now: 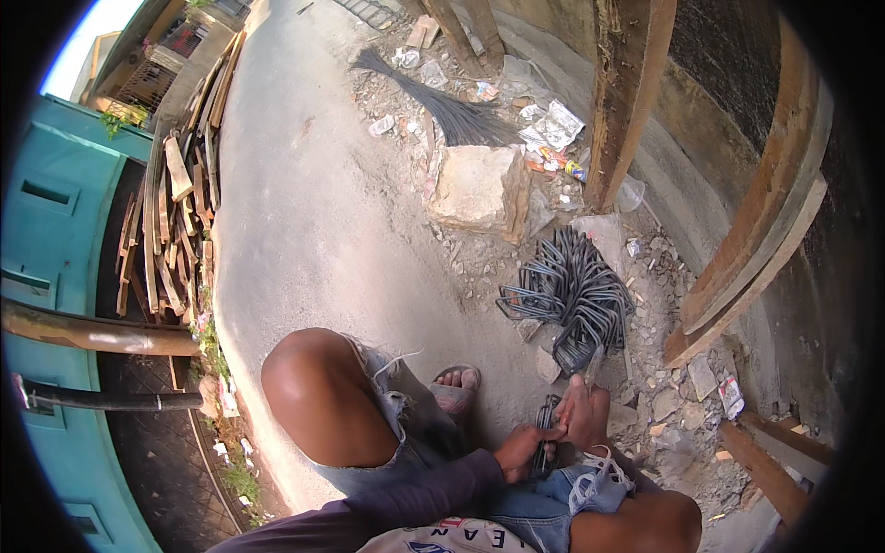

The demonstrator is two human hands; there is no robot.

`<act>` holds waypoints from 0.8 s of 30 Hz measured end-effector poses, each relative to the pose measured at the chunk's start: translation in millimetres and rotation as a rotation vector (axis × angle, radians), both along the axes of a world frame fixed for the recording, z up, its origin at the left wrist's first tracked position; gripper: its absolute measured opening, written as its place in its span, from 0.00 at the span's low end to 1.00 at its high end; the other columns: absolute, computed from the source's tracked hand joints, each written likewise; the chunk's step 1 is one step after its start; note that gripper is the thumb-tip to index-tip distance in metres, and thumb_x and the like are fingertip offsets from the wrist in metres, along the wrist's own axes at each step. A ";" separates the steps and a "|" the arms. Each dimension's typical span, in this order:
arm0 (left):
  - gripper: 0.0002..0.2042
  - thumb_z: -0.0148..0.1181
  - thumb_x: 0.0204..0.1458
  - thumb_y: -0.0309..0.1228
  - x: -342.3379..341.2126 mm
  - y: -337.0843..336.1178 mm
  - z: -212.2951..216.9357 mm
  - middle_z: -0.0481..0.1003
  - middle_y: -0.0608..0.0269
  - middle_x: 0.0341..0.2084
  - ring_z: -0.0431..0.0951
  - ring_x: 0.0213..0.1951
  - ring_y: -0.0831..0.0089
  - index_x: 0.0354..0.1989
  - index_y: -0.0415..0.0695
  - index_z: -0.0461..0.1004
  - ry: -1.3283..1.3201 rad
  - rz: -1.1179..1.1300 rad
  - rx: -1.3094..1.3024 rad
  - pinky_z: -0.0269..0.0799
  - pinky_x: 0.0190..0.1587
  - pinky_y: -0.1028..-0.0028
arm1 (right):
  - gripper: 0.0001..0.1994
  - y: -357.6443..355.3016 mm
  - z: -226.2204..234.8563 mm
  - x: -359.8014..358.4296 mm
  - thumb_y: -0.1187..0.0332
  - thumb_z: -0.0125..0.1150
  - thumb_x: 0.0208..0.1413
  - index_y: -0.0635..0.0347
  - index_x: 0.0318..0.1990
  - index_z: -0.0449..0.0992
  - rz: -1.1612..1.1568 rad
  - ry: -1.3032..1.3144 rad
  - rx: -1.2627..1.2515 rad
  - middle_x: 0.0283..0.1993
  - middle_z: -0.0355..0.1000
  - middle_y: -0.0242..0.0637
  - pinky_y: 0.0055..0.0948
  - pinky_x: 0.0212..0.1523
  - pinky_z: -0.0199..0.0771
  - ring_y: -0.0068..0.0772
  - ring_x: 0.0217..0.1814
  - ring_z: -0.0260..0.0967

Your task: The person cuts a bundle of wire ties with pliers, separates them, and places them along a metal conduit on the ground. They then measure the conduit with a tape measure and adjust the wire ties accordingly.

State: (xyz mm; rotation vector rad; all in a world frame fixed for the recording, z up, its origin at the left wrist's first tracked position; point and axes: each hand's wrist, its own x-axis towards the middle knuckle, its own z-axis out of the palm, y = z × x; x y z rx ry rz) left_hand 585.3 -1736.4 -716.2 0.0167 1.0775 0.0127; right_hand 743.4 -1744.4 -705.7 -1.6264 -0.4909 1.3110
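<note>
Bright daylight all over, soft shadows, nothing harsh. Sky's blown out white top left. Heavy fisheye bending and black vignette at the corners; centre's pretty sharp.

A small bundle of dark bent steel stirrups (546, 433) stands upright between both knees, gripped.

I see both hands low and right of centre: the left hand (521, 449) just left of the right hand (584, 417), a small bundle of bent rods (546, 433) between them. Ahead of the hands lies the pile of bent steel stirrups (573, 293) on the rubble; behind that pile, a stone block (477, 189), with a broom (441, 101) beyond it. Timber planks (751, 230) lean at the right. Scrap boards (175, 221) are stacked at the left, beside the gate (55, 221).
</note>
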 end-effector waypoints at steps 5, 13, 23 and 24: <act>0.04 0.60 0.65 0.28 -3.6 -2.0 -3.0 0.75 0.67 0.26 0.74 0.25 0.77 0.40 0.41 0.78 0.023 -0.035 0.034 0.71 0.30 0.74 | 0.26 -2.4 -15.1 -7.4 0.54 0.51 0.72 0.67 0.27 0.75 0.044 -0.074 0.034 0.17 0.72 0.38 0.34 0.22 0.66 0.29 0.18 0.69; 0.05 0.59 0.66 0.30 -14.6 -14.1 -34.7 0.75 0.68 0.25 0.73 0.23 0.80 0.39 0.44 0.77 -0.152 0.114 -0.244 0.69 0.26 0.76 | 0.18 -9.6 -31.7 -13.3 0.58 0.58 0.67 0.65 0.32 0.76 0.220 -0.443 0.275 0.18 0.71 0.45 0.42 0.26 0.72 0.49 0.20 0.75; 0.09 0.66 0.64 0.36 -21.8 42.2 -5.5 0.77 0.68 0.25 0.73 0.23 0.79 0.41 0.43 0.80 0.366 0.180 0.324 0.68 0.25 0.77 | 0.14 -46.0 -32.7 53.1 0.62 0.65 0.60 0.62 0.29 0.74 0.328 -1.045 0.064 0.16 0.68 0.41 0.48 0.25 0.70 0.49 0.17 0.69; 0.09 0.66 0.65 0.36 -24.7 47.2 -6.6 0.77 0.68 0.26 0.73 0.23 0.79 0.42 0.43 0.80 0.377 0.201 0.326 0.68 0.25 0.76 | 0.13 -55.7 -38.4 54.2 0.62 0.66 0.59 0.62 0.30 0.75 0.359 -1.043 -0.031 0.18 0.69 0.41 0.49 0.27 0.71 0.51 0.19 0.71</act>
